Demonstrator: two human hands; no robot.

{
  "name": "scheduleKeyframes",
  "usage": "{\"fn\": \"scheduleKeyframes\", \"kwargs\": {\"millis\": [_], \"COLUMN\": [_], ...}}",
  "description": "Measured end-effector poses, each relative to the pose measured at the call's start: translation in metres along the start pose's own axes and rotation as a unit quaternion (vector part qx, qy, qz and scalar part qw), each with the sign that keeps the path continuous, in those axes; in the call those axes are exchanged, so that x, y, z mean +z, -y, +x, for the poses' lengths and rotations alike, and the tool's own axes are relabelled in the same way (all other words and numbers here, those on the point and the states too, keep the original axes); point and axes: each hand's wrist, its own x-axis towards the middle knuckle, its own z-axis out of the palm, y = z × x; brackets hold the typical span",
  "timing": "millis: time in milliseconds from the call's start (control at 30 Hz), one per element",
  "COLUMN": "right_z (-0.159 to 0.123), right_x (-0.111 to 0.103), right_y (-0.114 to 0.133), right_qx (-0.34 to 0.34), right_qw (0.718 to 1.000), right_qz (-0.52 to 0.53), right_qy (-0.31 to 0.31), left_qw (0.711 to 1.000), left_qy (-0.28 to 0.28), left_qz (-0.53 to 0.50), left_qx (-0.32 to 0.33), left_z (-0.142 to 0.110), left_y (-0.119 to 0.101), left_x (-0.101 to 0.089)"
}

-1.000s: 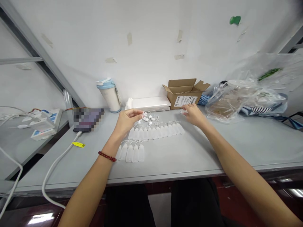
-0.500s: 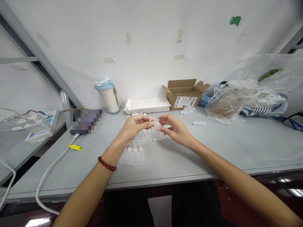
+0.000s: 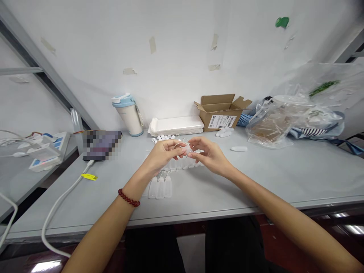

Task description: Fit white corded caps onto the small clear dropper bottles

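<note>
One small translucent tag (image 3: 188,149) is held up between the two hands over the table (image 3: 216,193), its outline blurring into the pieces behind. The left hand (image 3: 163,153) pinches a thin white cord (image 3: 179,144) between thumb and forefinger; the right hand (image 3: 209,154) curls thumb and forefinger around the tag's other side, though whether they grip it I cannot tell. Both hands partly cover an upper row of tags (image 3: 184,163); the left wrist hides the end of a lower row (image 3: 160,187). White caps (image 3: 167,138) show just behind, too small to make out.
</note>
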Motion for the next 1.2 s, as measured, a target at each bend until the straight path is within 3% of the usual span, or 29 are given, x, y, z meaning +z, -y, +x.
{"fn": "scheduleKeyframes", "kwargs": {"millis": [433,767,1067,1200], "right_z": [-0.0008,0.0007,-0.0009,-0.0005], "right_x": [0.0012,-0.0015,-0.0005,0.0000], "right_y": [-0.0019,-0.0004,-0.0008,0.0017], "right_qx": [-0.016,-0.013,-0.016,0.037], "right_qw": [0.998,0.992,0.994,0.999], "right_qz": [-0.053,-0.125,-0.104,-0.030], "right_qy": [0.001,0.002,0.009,0.020], "left_qw": [0.996,0.993,0.996,0.998], "left_qy": [0.011,-0.076,-0.057,-0.041], "left_qz": [0.080,0.086,0.064,0.050], "left_qx": [0.036,0.029,0.027,0.025], "left_z": [-0.0007,-0.0006,0.0007,0.0023], "left_y": [-0.0009,-0.0049,0.0004,0.0025], "left_x": [0.0020,0.0049,0.0034,0.0026]}}
